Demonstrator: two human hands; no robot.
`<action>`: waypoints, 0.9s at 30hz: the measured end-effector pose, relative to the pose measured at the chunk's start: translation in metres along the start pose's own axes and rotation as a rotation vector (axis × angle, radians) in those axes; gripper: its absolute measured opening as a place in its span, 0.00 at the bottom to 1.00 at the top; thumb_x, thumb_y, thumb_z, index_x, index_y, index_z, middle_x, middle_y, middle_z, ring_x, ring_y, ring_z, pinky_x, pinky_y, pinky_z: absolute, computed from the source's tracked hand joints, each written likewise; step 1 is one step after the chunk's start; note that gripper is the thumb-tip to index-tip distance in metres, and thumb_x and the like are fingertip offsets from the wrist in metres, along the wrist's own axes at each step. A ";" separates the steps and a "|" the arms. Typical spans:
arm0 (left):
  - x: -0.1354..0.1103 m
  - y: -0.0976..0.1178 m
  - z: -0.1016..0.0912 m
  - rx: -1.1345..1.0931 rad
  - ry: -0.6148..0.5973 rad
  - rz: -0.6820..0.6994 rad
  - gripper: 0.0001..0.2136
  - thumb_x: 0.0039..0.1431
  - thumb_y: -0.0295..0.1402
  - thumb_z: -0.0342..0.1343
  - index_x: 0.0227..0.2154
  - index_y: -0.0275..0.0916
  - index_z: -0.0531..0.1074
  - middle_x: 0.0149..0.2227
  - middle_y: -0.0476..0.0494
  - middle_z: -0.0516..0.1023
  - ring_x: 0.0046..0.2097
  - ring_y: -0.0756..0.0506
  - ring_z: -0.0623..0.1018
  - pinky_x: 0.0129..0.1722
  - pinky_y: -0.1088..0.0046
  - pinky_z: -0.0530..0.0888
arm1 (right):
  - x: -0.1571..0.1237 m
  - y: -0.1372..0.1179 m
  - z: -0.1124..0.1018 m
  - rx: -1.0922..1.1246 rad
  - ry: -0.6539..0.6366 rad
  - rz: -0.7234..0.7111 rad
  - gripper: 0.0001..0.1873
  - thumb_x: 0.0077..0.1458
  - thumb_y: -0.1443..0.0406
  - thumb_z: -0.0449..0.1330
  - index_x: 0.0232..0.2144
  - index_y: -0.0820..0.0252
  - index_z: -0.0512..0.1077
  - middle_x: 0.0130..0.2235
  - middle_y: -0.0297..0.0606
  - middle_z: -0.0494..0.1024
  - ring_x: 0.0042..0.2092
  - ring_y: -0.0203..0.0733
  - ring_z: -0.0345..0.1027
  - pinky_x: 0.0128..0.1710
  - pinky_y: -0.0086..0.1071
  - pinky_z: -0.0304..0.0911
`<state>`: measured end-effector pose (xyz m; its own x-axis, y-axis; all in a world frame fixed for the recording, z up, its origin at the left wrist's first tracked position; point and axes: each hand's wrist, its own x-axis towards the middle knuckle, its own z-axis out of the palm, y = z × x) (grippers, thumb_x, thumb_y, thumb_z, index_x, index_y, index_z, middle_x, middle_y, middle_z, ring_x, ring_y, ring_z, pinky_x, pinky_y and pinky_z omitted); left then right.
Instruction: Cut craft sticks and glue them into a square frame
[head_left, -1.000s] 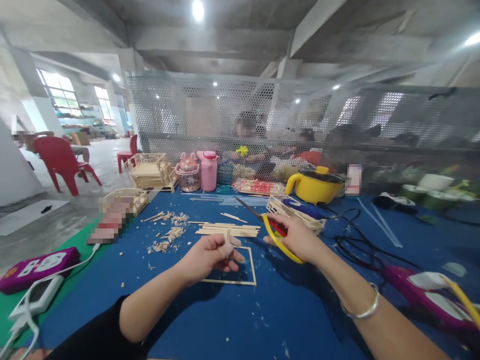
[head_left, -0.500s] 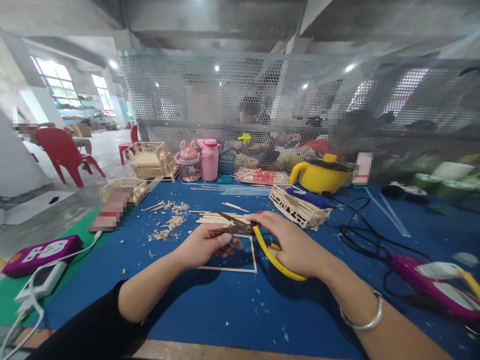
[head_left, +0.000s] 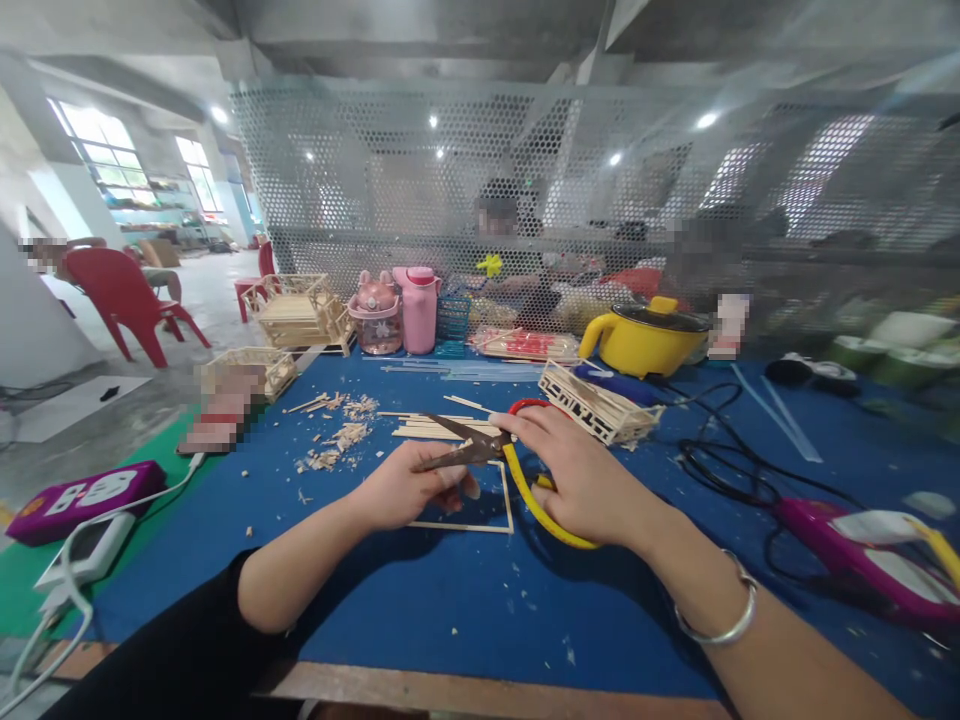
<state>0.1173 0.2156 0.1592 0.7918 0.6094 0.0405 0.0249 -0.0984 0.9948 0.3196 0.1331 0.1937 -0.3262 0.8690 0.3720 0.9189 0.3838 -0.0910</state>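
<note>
My right hand (head_left: 577, 475) grips scissors (head_left: 480, 445) with a red and a yellow handle loop; the blades stand apart and point left. My left hand (head_left: 416, 487) is pinched on a short wooden stick (head_left: 448, 472), held at the blades. Below both hands a thin square frame of sticks (head_left: 508, 500) lies flat on the blue table cover (head_left: 480, 610). A bundle of long wooden sticks (head_left: 435, 428) lies just beyond the hands.
Wood chips (head_left: 337, 445) lie scattered to the left. A small stick-built model (head_left: 596, 405), a yellow pot (head_left: 645, 340), pink bottles (head_left: 416, 310), black cables (head_left: 720, 470) and a glue gun (head_left: 862, 560) are around. A purple power strip (head_left: 82, 495) sits far left. People sit behind the mesh screen (head_left: 525, 200).
My right hand swung the scissors from pointing away to pointing left at the stick in my left hand. The blades have opened wider at the stick.
</note>
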 end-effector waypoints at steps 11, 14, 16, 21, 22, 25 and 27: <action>0.000 0.000 -0.001 0.071 -0.011 0.053 0.17 0.51 0.45 0.55 0.27 0.33 0.73 0.28 0.45 0.73 0.26 0.53 0.70 0.30 0.74 0.69 | -0.002 0.000 0.002 -0.032 -0.030 -0.031 0.40 0.37 0.73 0.53 0.57 0.63 0.57 0.54 0.49 0.63 0.55 0.52 0.54 0.54 0.50 0.51; -0.001 0.001 0.000 0.071 -0.032 0.063 0.16 0.53 0.44 0.54 0.26 0.33 0.73 0.26 0.46 0.73 0.25 0.53 0.69 0.29 0.75 0.68 | -0.002 0.002 0.002 -0.026 -0.031 -0.039 0.41 0.36 0.73 0.53 0.58 0.62 0.56 0.54 0.48 0.63 0.55 0.52 0.54 0.55 0.50 0.50; -0.002 0.001 0.000 0.084 -0.036 0.066 0.16 0.54 0.44 0.53 0.25 0.33 0.73 0.25 0.46 0.72 0.24 0.53 0.68 0.28 0.75 0.67 | -0.002 0.002 0.001 -0.016 -0.033 -0.034 0.40 0.37 0.73 0.54 0.57 0.60 0.57 0.54 0.48 0.64 0.55 0.52 0.55 0.54 0.50 0.51; 0.000 0.002 -0.002 0.040 0.014 0.061 0.17 0.52 0.46 0.54 0.25 0.34 0.73 0.24 0.46 0.72 0.23 0.54 0.67 0.26 0.76 0.67 | 0.000 0.001 0.001 0.043 -0.025 0.010 0.29 0.43 0.71 0.54 0.51 0.58 0.64 0.46 0.45 0.72 0.47 0.48 0.65 0.46 0.41 0.59; 0.000 0.003 -0.003 0.011 0.026 0.059 0.18 0.51 0.47 0.55 0.27 0.34 0.73 0.25 0.47 0.72 0.22 0.54 0.67 0.26 0.76 0.66 | 0.001 0.001 0.003 0.068 -0.029 0.038 0.24 0.45 0.70 0.53 0.48 0.58 0.67 0.41 0.43 0.74 0.43 0.46 0.67 0.43 0.38 0.61; 0.000 0.006 -0.005 -0.069 0.053 0.041 0.19 0.49 0.47 0.57 0.35 0.34 0.73 0.25 0.48 0.73 0.21 0.55 0.67 0.25 0.77 0.66 | 0.004 0.000 0.010 0.235 0.024 0.183 0.09 0.52 0.64 0.53 0.36 0.59 0.69 0.28 0.36 0.73 0.30 0.40 0.67 0.32 0.31 0.61; -0.001 0.007 -0.006 -0.141 0.051 -0.001 0.20 0.48 0.46 0.58 0.38 0.35 0.72 0.26 0.47 0.75 0.22 0.54 0.70 0.25 0.77 0.67 | 0.008 -0.002 0.015 0.414 0.121 0.295 0.08 0.53 0.62 0.54 0.35 0.59 0.66 0.25 0.32 0.70 0.26 0.36 0.64 0.28 0.29 0.60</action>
<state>0.1135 0.2190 0.1672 0.7597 0.6491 0.0402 -0.0630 0.0120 0.9979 0.3117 0.1442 0.1829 -0.0161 0.9258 0.3776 0.7951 0.2408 -0.5566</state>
